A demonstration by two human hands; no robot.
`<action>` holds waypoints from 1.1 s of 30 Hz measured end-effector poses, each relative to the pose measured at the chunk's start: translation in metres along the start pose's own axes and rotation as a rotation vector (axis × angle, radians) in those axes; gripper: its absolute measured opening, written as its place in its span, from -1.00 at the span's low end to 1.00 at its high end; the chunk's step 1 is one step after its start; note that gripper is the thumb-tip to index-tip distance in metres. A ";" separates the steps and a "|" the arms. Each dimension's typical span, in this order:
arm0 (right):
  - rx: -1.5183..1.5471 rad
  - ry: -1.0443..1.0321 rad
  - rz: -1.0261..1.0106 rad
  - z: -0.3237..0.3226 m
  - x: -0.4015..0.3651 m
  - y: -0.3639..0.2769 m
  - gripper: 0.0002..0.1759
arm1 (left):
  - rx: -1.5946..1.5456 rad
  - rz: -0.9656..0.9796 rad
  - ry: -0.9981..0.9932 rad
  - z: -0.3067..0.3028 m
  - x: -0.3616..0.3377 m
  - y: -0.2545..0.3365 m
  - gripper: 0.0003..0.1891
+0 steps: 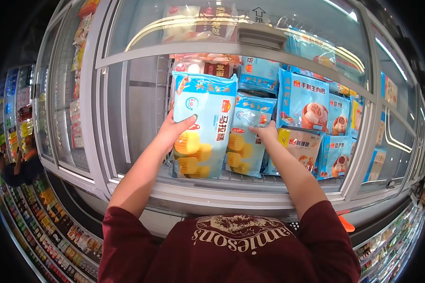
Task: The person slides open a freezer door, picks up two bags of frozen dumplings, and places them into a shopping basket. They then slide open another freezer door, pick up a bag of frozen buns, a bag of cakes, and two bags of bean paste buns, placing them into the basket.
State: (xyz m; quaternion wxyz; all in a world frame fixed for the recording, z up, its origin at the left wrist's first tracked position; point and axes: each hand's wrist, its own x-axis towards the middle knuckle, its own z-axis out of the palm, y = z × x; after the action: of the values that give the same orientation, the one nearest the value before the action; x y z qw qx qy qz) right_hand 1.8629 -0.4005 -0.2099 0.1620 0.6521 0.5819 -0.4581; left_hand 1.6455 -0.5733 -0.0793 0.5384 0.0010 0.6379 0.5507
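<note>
Inside an open chest freezer (pixel 212 192), a blue-and-white cake packet (pixel 210 111) stands nearly upright at the left of the stock, slightly overlapping a second cake packet (pixel 250 114). The left hand (pixel 178 126) is clamped on the first, thumb across its front; the right hand (pixel 267 131) has a finger out against the second, its grip impossible to tell. The packet looks light, its film slick, its cakes easily crushed; both side edges seem the best hold. Two cake packets show, beside one large blue bun packet (pixel 295 92) and two smaller red-bean bun packets (pixel 333 104).
</note>
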 end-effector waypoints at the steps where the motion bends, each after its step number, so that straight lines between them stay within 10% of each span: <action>1: -0.001 0.022 -0.063 0.007 0.001 0.005 -0.31 | -0.036 -0.007 0.009 -0.001 0.001 0.001 -0.49; 6: 0.295 -0.135 -0.041 0.044 0.045 0.042 -0.61 | -0.124 -0.019 0.109 -0.013 0.008 -0.002 -0.45; 15: 0.277 -0.527 -0.094 0.075 0.049 0.060 -0.32 | 0.038 -0.147 -0.129 -0.021 0.024 -0.032 -0.46; 19: 0.150 -0.280 -0.323 0.087 0.069 0.066 -0.31 | 0.121 -0.231 -0.213 -0.015 0.071 -0.090 -0.44; 33: 1.009 -0.699 0.222 0.013 -0.006 -0.005 -0.55 | -0.017 -0.323 0.080 0.058 0.093 -0.131 -0.18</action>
State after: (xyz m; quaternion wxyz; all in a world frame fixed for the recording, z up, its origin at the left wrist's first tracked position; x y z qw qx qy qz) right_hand 1.8534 -0.4127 -0.2103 0.0614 0.5164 0.1352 -0.8434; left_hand 1.7237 -0.5291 -0.2239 0.5939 -0.1280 0.6461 0.4621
